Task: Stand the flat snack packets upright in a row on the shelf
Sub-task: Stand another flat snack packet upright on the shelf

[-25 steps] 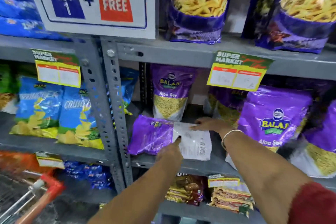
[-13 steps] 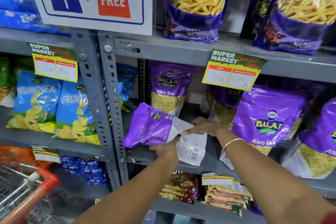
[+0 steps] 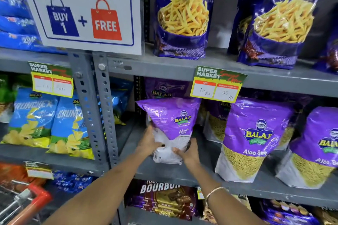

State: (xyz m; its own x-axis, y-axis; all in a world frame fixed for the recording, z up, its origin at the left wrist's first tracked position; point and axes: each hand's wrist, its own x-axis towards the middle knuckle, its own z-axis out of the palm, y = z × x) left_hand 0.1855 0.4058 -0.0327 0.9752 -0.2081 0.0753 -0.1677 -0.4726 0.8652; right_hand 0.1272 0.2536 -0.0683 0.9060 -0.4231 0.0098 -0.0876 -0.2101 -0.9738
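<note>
Gripping the purple packet (image 3: 172,120) upright on the grey shelf (image 3: 201,171), our left hand (image 3: 149,144) and right hand (image 3: 189,153) close fingers around its base.

Bright, even store light glares off the glossy packets (image 3: 256,133); edges bow and perhaps blur slightly.

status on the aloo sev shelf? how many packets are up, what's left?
Done: two purple packets stand upright on the right, one beside another, and one stands at the back. In hand: the left hand and right hand grip the bottom of a packet, tipped upright, base near the shelf. Left: letting go. No flat packets show.
</note>
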